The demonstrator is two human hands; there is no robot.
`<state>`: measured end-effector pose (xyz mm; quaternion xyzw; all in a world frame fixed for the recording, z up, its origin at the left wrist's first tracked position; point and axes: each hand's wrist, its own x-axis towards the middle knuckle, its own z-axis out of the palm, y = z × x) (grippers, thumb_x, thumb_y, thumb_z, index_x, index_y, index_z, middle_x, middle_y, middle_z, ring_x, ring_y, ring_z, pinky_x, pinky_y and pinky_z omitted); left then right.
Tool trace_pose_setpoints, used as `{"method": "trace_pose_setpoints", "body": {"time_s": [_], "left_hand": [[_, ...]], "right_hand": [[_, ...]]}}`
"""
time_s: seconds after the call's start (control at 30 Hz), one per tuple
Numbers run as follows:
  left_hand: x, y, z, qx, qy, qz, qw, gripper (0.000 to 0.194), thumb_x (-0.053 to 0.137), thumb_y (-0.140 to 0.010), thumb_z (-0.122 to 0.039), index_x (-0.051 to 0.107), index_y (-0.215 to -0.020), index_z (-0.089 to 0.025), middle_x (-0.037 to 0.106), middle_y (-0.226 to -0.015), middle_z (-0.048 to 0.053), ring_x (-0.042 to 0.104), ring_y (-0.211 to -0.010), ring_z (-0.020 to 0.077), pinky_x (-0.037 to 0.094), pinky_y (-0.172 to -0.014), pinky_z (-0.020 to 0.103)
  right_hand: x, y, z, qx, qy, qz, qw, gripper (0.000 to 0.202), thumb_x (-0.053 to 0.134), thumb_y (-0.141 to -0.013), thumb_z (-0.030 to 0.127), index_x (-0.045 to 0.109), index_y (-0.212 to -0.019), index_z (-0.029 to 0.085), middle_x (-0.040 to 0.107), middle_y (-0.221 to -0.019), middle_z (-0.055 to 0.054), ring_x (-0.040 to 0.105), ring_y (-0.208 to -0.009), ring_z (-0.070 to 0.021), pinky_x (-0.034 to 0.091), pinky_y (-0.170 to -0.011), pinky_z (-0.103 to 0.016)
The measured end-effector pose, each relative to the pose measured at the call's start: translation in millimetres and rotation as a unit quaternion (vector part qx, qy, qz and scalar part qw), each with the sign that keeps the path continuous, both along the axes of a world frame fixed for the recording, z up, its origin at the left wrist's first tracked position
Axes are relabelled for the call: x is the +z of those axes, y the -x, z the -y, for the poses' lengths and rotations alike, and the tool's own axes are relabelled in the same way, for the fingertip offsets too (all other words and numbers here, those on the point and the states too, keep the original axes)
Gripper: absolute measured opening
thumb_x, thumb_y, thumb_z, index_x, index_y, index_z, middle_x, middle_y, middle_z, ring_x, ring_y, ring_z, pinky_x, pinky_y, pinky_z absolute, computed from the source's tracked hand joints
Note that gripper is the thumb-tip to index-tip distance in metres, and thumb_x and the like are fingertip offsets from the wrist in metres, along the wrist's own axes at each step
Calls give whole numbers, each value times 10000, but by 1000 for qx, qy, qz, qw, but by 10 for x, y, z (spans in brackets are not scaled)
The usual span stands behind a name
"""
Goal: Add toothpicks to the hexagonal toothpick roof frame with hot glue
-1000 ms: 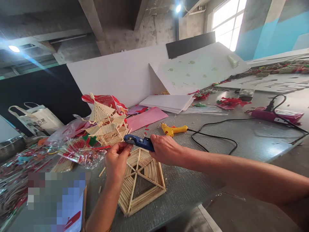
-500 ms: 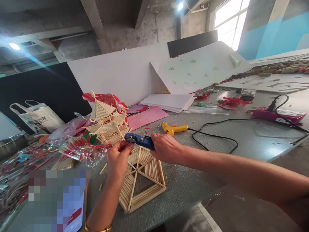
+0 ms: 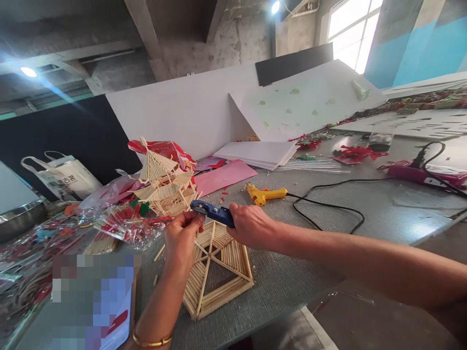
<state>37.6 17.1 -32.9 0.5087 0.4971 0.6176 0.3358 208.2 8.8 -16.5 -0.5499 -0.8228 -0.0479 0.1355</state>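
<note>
My right hand [image 3: 251, 224] is wrapped round the handle of a blue hand cutter [image 3: 215, 212], whose curved metal jaws point left. Right at those jaws, the fingers of my left hand [image 3: 182, 238] are pinched together; whatever they hold is too small or hidden to make out. Below both hands lies a six-sided frame of wooden sticks [image 3: 204, 304], with sticks laid side by side in most of its wedges and an opening in the front one. Behind my left hand stands a small tiered pavilion model [image 3: 162, 182] of the same pale sticks.
A yellow glue gun [image 3: 268, 194] lies beyond my right hand, its black cord running to a purple power strip [image 3: 419, 171]. Plastic bags of red-tipped sticks [image 3: 126, 223] crowd the left. White boards [image 3: 255, 154] and pink paper [image 3: 226, 176] lie behind. A pixelated flat object [image 3: 116, 291] is front left.
The whole view has shifted slightly, so everything sits a little further right. Both hands and the cutter keep nearly the same pose over the stick frame.
</note>
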Motion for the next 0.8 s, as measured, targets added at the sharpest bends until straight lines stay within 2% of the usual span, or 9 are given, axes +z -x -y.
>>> {"method": "trace_pose_setpoints", "body": {"time_s": [0.57,0.7,0.8], "left_hand": [[63,-25,16,-4,36,12,999,301,723,-514,-353,621,-677,-122,528,-495,-31,432,-456,82,311,-470,221],[97,59,8,-12,51,11,999,326,744,-499,-369,633,-681,-123,536,-507,-38,443,-472,78,339,-501,217],[134,157,-4,-14,60,-14,998,350,742,-498,-405,656,-689,-124,581,-558,-15,491,-518,99,369,-543,227]], "right_hand": [[25,-3,-108,-18,23,5,1000,322,402,-784,353,597,-923,137,664,-772,-134,642,-692,-264,432,-584,-318],[163,5,-312,-21,59,3,998,339,405,-787,353,641,-901,138,672,-814,-139,644,-728,-246,435,-581,-289],[240,88,-561,-14,79,30,996,376,452,-777,368,651,-970,112,671,-909,-162,638,-815,-251,447,-633,-290]]}}
